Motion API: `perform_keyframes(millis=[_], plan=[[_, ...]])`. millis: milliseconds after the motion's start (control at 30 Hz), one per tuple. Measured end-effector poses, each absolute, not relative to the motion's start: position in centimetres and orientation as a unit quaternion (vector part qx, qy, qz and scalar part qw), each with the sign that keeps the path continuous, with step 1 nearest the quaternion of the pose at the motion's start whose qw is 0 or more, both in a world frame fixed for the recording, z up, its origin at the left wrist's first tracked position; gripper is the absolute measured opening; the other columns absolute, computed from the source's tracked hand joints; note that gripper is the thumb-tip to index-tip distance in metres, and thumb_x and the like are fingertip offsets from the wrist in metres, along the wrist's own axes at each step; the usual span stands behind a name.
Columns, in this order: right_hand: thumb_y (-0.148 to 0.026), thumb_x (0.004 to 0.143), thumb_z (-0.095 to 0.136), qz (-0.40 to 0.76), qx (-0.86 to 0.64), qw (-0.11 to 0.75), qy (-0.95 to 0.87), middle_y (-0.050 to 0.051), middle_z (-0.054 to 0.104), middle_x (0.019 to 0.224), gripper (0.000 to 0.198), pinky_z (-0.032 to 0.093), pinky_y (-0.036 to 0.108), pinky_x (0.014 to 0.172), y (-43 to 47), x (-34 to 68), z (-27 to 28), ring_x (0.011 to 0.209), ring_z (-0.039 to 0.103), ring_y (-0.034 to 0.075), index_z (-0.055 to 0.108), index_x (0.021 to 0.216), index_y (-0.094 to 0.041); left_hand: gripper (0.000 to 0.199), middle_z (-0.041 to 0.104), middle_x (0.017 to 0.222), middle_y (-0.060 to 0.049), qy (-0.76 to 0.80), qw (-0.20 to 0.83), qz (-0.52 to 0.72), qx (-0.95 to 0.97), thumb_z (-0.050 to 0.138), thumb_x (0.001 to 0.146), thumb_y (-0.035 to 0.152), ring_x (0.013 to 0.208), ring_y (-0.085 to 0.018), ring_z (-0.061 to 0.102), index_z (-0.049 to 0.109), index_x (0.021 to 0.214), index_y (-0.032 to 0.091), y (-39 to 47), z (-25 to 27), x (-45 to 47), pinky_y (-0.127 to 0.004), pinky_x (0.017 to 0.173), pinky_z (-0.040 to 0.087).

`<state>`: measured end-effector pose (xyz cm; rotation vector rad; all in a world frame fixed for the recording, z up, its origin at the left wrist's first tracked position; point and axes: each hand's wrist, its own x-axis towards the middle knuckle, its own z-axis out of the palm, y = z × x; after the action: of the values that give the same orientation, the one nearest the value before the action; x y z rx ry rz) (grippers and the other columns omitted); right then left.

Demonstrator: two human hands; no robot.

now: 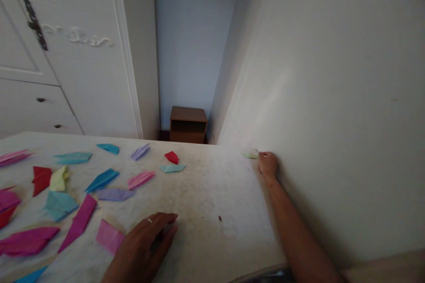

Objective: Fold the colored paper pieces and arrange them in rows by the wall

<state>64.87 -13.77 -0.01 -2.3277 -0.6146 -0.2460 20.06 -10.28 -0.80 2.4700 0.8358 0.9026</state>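
Note:
My right hand (pixel 268 164) reaches far out to the back right of the white table, beside the wall. Its fingers are closed at the end of a pale green folded paper piece (pixel 250 156), which is low over or on the tabletop. My left hand (pixel 146 245) rests near the front edge with its fingers curved and the thumb apart, holding nothing. A pink folded paper (pixel 110 235) lies just left of it, partly behind the hand. Farther off are a light pink folded paper (pixel 141 179), a red one (pixel 172 157) and a pale teal one (pixel 172 168).
Several more coloured folded papers, such as a magenta one (pixel 79 222) and a blue one (pixel 102 180), cover the table's left side. A wall (pixel 332 97) borders the table (pixel 212 247) on the right. Behind stand a white wardrobe (pixel 93 84) and a brown nightstand (pixel 188 114).

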Motion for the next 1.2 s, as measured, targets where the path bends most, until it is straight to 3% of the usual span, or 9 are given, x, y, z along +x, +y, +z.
perform_keyframes(millis=[100, 200, 367, 467, 667, 1200], plan=[[-0.024, 0.087, 0.046, -0.114, -0.904, 0.303, -0.279, 0.016, 0.065, 0.107, 0.033, 0.046, 0.030, 0.084, -13.5, 63.5, 0.3, 0.095, 0.063, 0.023, 0.067, 0.109, -0.012, 0.025, 0.074, 0.097, -0.001, 0.288, 0.191, 0.310, 0.886, 0.054, 0.088, 0.042, 0.086, -0.017, 0.070, 0.069, 0.102, 0.028, -10.3, -0.9, 19.9, -0.023, 0.076, 0.058], [-0.024, 0.087, 0.048, -0.118, -0.905, 0.256, -0.319, 0.017, 0.054, 0.126, 0.036, 0.043, 0.029, 0.090, -13.2, 61.9, 0.3, 0.102, 0.060, 0.022, 0.065, 0.116, -0.014, 0.025, 0.073, 0.099, -0.001, 0.287, 0.188, 0.311, 0.886, 0.053, 0.088, 0.042, 0.088, -0.018, 0.070, 0.068, 0.103, 0.028, -10.4, -1.0, 19.8, -0.024, 0.078, 0.058], [-0.028, 0.089, 0.047, -0.120, -0.913, 0.137, -0.365, 0.016, 0.060, 0.116, 0.032, 0.040, 0.039, 0.094, -12.9, 59.3, 0.3, 0.110, 0.054, 0.029, 0.070, 0.108, -0.016, 0.023, 0.073, 0.098, -0.001, 0.280, 0.186, 0.319, 0.886, 0.054, 0.088, 0.038, 0.087, -0.017, 0.070, 0.068, 0.103, 0.029, -10.5, -1.0, 19.8, -0.023, 0.076, 0.058], [-0.033, 0.093, 0.040, -0.128, -0.919, 0.065, -0.366, 0.015, 0.060, 0.119, 0.037, 0.041, 0.042, 0.090, -12.5, 58.1, 0.2, 0.110, 0.053, 0.029, 0.064, 0.118, -0.019, 0.021, 0.073, 0.097, 0.000, 0.275, 0.192, 0.320, 0.886, 0.055, 0.088, 0.037, 0.086, -0.016, 0.070, 0.068, 0.103, 0.029, -10.5, -0.8, 19.8, -0.022, 0.076, 0.058], [-0.036, 0.096, 0.032, -0.109, -0.922, 0.048, -0.369, 0.019, 0.044, 0.142, 0.051, 0.034, 0.045, 0.100, -11.8, 58.0, -0.6, 0.129, 0.040, 0.031, 0.048, 0.138, -0.012, 0.021, 0.073, 0.096, 0.000, 0.278, 0.195, 0.325, 0.883, 0.056, 0.088, 0.035, 0.083, -0.015, 0.070, 0.067, 0.104, 0.029, -10.6, -0.6, 19.7, -0.020, 0.074, 0.058], [-0.041, 0.093, 0.041, -0.112, -0.919, 0.077, -0.369, 0.027, 0.037, 0.145, 0.059, 0.028, 0.051, 0.106, -11.9, 58.1, -0.5, 0.134, 0.035, 0.037, 0.042, 0.140, -0.005, 0.022, 0.073, 0.097, -0.004, 0.278, 0.200, 0.314, 0.886, 0.053, 0.089, 0.035, 0.085, -0.018, 0.070, 0.068, 0.103, 0.027, -10.7, -0.2, 19.8, -0.024, 0.076, 0.058]])
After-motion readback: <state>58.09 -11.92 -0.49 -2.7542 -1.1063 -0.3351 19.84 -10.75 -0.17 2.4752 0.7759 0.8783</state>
